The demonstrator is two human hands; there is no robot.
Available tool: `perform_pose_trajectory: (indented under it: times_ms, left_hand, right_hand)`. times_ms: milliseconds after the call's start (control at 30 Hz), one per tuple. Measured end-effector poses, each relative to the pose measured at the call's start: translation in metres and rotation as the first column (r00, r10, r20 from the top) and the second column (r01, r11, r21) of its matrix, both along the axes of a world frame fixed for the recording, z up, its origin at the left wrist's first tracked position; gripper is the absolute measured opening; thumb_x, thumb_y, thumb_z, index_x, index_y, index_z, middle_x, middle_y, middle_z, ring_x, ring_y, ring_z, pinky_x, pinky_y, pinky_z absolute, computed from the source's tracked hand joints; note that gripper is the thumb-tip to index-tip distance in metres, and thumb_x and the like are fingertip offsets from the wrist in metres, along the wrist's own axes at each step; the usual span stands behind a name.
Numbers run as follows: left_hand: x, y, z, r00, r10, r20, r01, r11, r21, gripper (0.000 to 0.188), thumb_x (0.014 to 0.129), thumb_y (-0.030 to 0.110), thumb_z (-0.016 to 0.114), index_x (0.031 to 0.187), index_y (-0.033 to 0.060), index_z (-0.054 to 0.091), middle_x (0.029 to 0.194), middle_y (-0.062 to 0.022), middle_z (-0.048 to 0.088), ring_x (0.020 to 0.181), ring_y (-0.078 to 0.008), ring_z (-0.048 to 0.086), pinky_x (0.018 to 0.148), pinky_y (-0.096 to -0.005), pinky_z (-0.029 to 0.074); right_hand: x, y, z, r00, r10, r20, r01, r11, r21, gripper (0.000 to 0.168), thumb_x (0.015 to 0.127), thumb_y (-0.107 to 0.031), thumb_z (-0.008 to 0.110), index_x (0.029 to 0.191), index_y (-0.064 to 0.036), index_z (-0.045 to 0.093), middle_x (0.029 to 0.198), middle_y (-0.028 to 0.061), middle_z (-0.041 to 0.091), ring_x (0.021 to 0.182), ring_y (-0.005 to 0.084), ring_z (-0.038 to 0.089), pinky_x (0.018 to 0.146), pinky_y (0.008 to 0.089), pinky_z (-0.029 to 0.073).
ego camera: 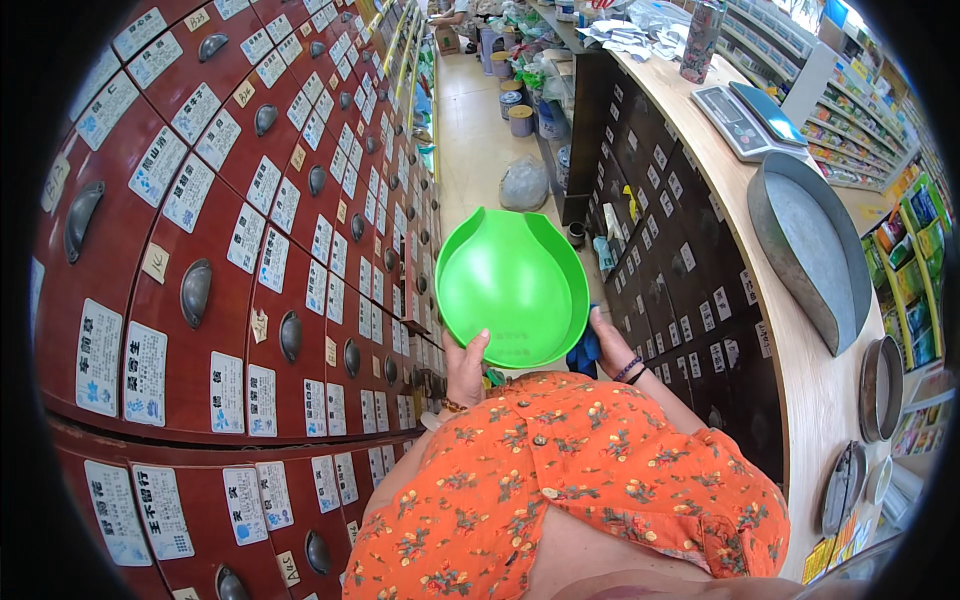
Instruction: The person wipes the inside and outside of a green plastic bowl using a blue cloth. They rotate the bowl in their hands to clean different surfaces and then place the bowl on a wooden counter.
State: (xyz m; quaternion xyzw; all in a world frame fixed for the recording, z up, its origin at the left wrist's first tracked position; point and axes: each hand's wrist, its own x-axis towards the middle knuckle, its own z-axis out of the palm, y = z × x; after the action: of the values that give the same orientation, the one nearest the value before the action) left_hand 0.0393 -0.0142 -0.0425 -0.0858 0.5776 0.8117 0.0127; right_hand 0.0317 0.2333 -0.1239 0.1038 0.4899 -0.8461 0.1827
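My left hand (pixel 466 369) grips the near left rim of a bright green plastic scoop-shaped pan (pixel 510 285), thumb over the edge. The pan has a narrowed spout at its far side, and nothing lies in it. My right hand (pixel 611 343) is at the pan's right side, with a dark blue cloth (pixel 585 352) in its grasp. Its fingertips are partly hidden, so whether they also touch the pan is unclear. Left of me rises a red-brown wooden drawer cabinet (pixel 225 300) with labelled fronts and dark metal cup handles.
On the right counter (pixel 814 420) are a digital scale (pixel 731 124), a grey metal scoop pan (pixel 806 232), a round sieve (pixel 881 386) and a patterned bottle (pixel 703 41). Dark drawers (pixel 675 285) line its side. A plastic bag (pixel 525 184) and tubs (pixel 520 120) stand in the aisle; a person (pixel 454 16) is beyond.
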Motion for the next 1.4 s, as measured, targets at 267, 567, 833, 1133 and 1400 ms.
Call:
perform_pose_trajectory:
  times_ms: [267,567,833,1133,1400]
  left_hand:
    - [0.001,0.002,0.005,0.981,-0.183,-0.065,0.178,0.981,-0.081,0.066,0.083,0.022,0.062,0.130,0.0000,0.022,0.124,-0.0138,0.039,0.115,-0.0240,0.041,0.097,-0.0388,0.034]
    - [0.004,-0.002,0.008,0.997,-0.042,0.066,0.058,0.964,-0.259,0.084,0.085,0.034,0.061,0.139,-0.0016,0.006,0.134,-0.0183,0.028,0.125,-0.0253,0.031,0.102,-0.0358,0.029]
    - [-0.013,-0.019,0.084,0.848,-0.227,-0.478,-0.080,0.839,-0.539,0.039,0.090,0.019,0.053,0.122,-0.0014,0.044,0.124,-0.0133,0.048,0.116,-0.0217,0.045,0.102,-0.0338,0.030]
    - [0.050,0.036,0.233,0.355,-0.519,-0.778,0.861,0.505,0.056,0.112,0.067,0.080,0.042,0.137,-0.0053,0.020,0.137,-0.0258,0.031,0.131,-0.0328,0.027,0.105,-0.0414,0.024]
    - [0.076,0.072,0.242,0.176,-0.461,-0.870,0.979,0.174,0.106,0.108,0.068,0.076,0.043,0.136,-0.0052,0.022,0.136,-0.0253,0.033,0.130,-0.0326,0.028,0.104,-0.0412,0.025]
  right_hand:
    - [0.001,-0.007,-0.024,0.987,0.144,0.074,-0.145,0.989,0.016,0.045,0.086,-0.025,0.056,0.120,0.001,0.047,0.111,0.0108,0.055,0.099,0.0203,0.055,0.084,0.0335,0.046]
    - [0.006,-0.016,-0.026,0.975,0.107,0.197,-0.106,0.994,-0.017,0.042,0.080,-0.010,0.052,0.119,0.004,0.046,0.109,0.0135,0.055,0.094,0.0228,0.056,0.082,0.0353,0.047]
    - [0.009,-0.012,-0.033,0.979,0.108,0.174,-0.109,0.994,-0.004,0.042,0.079,-0.008,0.050,0.118,0.006,0.044,0.108,0.0130,0.054,0.094,0.0227,0.056,0.081,0.0345,0.048]
    - [0.017,-0.021,0.009,0.969,0.072,0.235,-0.113,0.979,0.168,0.038,0.079,-0.008,0.049,0.115,0.004,0.046,0.105,0.0123,0.055,0.091,0.0214,0.056,0.079,0.0335,0.047]
    - [0.016,-0.016,-0.001,0.984,0.049,0.171,-0.058,0.997,0.052,0.044,0.077,-0.008,0.050,0.118,0.003,0.040,0.107,0.0117,0.052,0.093,0.0213,0.055,0.080,0.0353,0.048]
